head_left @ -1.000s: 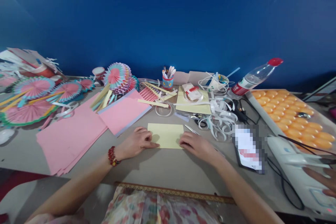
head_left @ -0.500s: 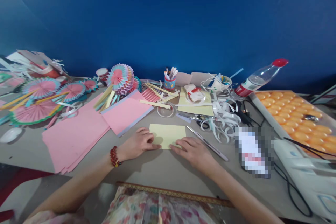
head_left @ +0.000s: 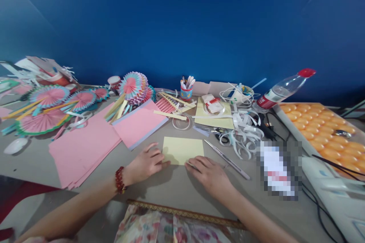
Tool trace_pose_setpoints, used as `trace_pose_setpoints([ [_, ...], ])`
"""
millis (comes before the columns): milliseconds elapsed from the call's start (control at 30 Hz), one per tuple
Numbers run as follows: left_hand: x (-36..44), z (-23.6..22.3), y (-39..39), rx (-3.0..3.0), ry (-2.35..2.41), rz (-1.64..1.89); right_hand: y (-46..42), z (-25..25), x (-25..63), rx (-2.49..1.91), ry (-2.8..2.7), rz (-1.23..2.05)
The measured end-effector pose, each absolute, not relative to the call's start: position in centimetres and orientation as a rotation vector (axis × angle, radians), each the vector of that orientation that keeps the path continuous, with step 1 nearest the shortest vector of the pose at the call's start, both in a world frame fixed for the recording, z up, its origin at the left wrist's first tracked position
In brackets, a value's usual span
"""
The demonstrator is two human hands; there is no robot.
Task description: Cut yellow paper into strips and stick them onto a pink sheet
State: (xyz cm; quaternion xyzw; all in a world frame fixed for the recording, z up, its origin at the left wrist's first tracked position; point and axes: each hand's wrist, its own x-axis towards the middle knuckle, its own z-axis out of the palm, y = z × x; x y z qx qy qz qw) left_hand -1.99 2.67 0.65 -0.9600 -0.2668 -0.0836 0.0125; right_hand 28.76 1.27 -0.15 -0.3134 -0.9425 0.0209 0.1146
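Observation:
A pale yellow sheet of paper (head_left: 183, 150) lies flat on the table in front of me. My left hand (head_left: 147, 164) is at its near left corner, fingers curled and thumb along the near edge. At the near right corner, my right hand (head_left: 205, 171) has its bent fingers closed on the paper's edge. The fingertips' undersides are hidden. Just right of the paper lies a slim grey craft knife (head_left: 227, 159), untouched.
Pink sheets (head_left: 82, 155) and pleated paper fans (head_left: 57, 102) cover the left side. Behind the paper stand a pen cup (head_left: 186, 92), scissors (head_left: 221, 135) and curled white strips (head_left: 245, 133). A plastic bottle (head_left: 279, 93) and orange cushioned mat (head_left: 319, 133) are at the right.
My left hand has slid slightly left and toward me along the paper's near edge. My right hand stays at the right corner. The whole view has shifted a little.

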Motion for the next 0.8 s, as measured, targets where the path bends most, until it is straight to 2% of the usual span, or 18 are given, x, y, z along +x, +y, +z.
trace_pose_setpoints([
  [267, -3.7, -0.2, -0.2, -2.929, -1.074, -0.299, 0.9, -0.5, 28.9, -0.953, -2.749, 0.085],
  [500, -1.8, 1.6, -1.0, -2.923, -1.241, -0.611, 0.8, -0.7, 28.9, -0.953, -2.722, 0.037],
  [667, 2.4, 2.2, -0.2, -3.080, -1.000, -0.261, 0.9, -0.9, 28.8, -0.941, -2.712, 0.032],
  [800, 3.5, 0.7, 0.0, -3.129, -1.015, -0.221, 0.9, -1.0, 28.7, -0.954, -2.721, 0.054],
])
